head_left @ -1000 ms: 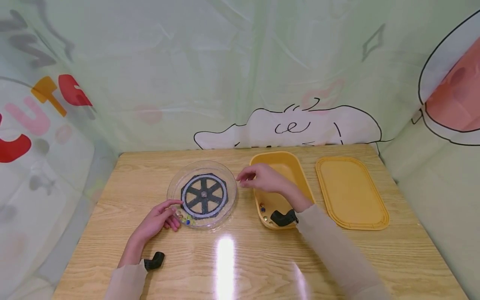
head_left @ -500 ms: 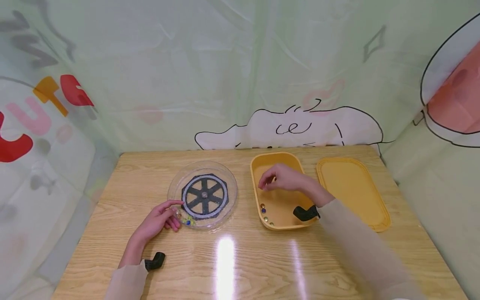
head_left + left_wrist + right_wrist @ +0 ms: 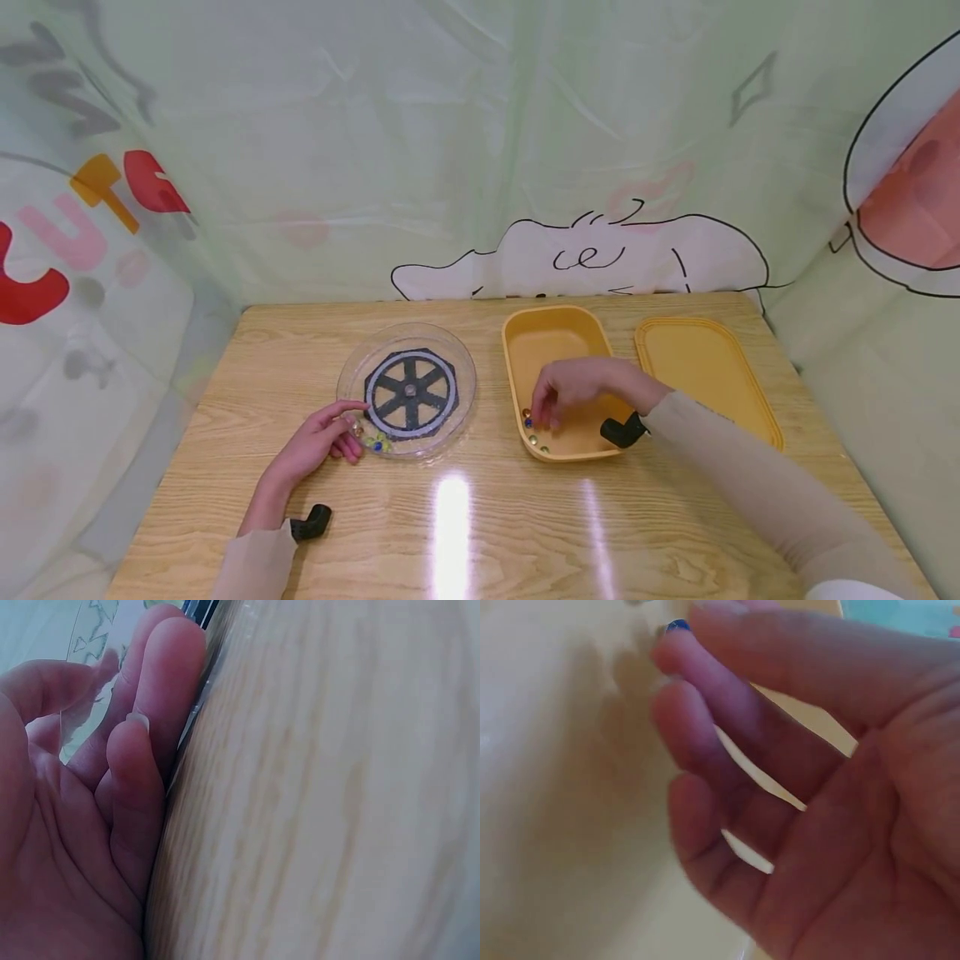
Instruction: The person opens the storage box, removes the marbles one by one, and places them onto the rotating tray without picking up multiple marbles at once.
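Note:
My left hand (image 3: pixel 318 437) rests at the near left rim of a round clear dish (image 3: pixel 465 417), its index finger straight over the edge and other fingers against the outside. Several glass marbles (image 3: pixel 377 446) lie in the dish beside that hand. A dark six-spoked wheel shape (image 3: pixel 409 408) with a pale ring shows in the dish's middle. My right hand (image 3: pixel 573 385) reaches down into a yellow box (image 3: pixel 555 329), fingers loosely bent. Its fingertips are close to a blue marble (image 3: pixel 678 625), which shows beyond them in the right wrist view. Other marbles (image 3: pixel 533 439) lie along the box's left side.
A flat yellow lid (image 3: pixel 693 358) lies on the wooden table (image 3: pixel 517 533) right of the box, partly covered by my right forearm. Behind the table hangs a printed curtain (image 3: pixel 337 167). Black wrist cameras (image 3: pixel 311 522) sit at both sleeves.
My right hand has moved from beside the dish's right rim rightward over the yellow box, then down into it toward the marbles. My left hand has stayed at the dish.

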Demonstrator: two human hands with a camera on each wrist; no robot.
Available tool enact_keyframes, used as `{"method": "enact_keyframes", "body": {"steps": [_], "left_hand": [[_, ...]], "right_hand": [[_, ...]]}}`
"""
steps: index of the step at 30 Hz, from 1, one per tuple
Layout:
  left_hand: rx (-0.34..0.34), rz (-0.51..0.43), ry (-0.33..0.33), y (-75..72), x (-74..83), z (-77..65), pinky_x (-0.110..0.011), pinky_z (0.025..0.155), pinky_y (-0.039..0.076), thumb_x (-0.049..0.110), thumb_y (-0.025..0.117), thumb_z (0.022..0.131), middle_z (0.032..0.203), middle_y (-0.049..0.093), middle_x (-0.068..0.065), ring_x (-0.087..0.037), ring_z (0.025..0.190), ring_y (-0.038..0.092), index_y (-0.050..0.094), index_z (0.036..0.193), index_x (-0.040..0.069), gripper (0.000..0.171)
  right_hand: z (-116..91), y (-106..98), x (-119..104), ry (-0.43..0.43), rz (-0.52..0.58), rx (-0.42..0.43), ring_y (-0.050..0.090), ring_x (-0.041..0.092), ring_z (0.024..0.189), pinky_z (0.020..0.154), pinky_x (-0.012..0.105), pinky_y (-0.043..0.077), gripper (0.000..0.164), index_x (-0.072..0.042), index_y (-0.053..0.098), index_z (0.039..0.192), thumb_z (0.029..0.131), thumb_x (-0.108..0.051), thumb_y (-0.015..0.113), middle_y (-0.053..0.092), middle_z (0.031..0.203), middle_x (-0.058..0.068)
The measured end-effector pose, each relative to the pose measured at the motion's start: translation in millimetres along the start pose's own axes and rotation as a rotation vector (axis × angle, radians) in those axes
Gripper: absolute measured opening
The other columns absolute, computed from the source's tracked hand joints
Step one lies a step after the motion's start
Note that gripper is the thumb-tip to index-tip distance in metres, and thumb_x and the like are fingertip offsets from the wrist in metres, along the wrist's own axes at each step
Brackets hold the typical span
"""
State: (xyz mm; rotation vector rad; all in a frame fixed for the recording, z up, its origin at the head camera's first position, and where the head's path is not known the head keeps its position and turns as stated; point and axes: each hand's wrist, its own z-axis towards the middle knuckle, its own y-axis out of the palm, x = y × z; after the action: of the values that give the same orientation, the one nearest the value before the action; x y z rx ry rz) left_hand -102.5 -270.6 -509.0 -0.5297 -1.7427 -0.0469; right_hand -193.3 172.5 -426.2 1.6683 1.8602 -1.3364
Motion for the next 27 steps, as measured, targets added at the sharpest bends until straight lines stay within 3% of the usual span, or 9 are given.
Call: {"method": "enact_keyframes", "body": {"steps": [6, 12, 17, 27], "left_hand": [[0.0, 0.002, -0.012, 0.7, -0.6, -0.5, -0.03, 0.062, 0.05, 0.026, 0.043, 0.108, 0.084, 0.071, -0.015, -0.029, 0.07, 0.069, 0.051, 0.141, 0.009, 0.037], [0.008, -0.001, -0.02, 0.5, -0.8, 0.3, -0.03, 0.061, 0.05, 0.026, 0.042, 0.109, 0.084, 0.071, -0.014, -0.029, 0.07, 0.07, 0.052, 0.141, 0.011, 0.037], [0.008, 0.012, -0.03, 0.5, -0.4, 1.0, -0.029, 0.061, 0.05, 0.023, 0.041, 0.109, 0.083, 0.071, -0.014, -0.028, 0.07, 0.07, 0.051, 0.142, 0.01, 0.036], [0.013, 0.014, -0.04, 0.6, 1.3, 0.8, -0.029, 0.061, 0.049, 0.018, 0.04, 0.109, 0.083, 0.071, -0.014, -0.027, 0.069, 0.07, 0.051, 0.141, 0.009, 0.035]], "right_hand": [[0.8, 3.1, -0.1, 0.077, 0.014, -0.162, 0.063, 0.006, 0.075, 0.074, 0.021, 0.049, 0.021, 0.0, 0.075, 0.105, 0.086, 0.007, 0.07, 0.075, 0.087, 0.007], [1.7, 7.6, 1.8, 0.1, 0.025, -0.232, 0.065, 0.004, 0.077, 0.072, 0.019, 0.047, 0.024, -0.001, 0.074, 0.109, 0.087, 0.007, 0.07, 0.075, 0.091, 0.009], [3.4, 10.4, 5.5, 0.082, 0.074, -0.236, 0.068, 0.009, 0.087, 0.083, 0.024, 0.052, 0.025, -0.002, 0.073, 0.111, 0.088, 0.006, 0.069, 0.075, 0.095, 0.006], [3.4, 7.7, 7.2, 0.071, 0.116, -0.105, 0.068, 0.016, 0.098, 0.091, 0.027, 0.049, 0.029, -0.003, 0.071, 0.116, 0.088, 0.006, 0.069, 0.074, 0.103, 0.008]]}}
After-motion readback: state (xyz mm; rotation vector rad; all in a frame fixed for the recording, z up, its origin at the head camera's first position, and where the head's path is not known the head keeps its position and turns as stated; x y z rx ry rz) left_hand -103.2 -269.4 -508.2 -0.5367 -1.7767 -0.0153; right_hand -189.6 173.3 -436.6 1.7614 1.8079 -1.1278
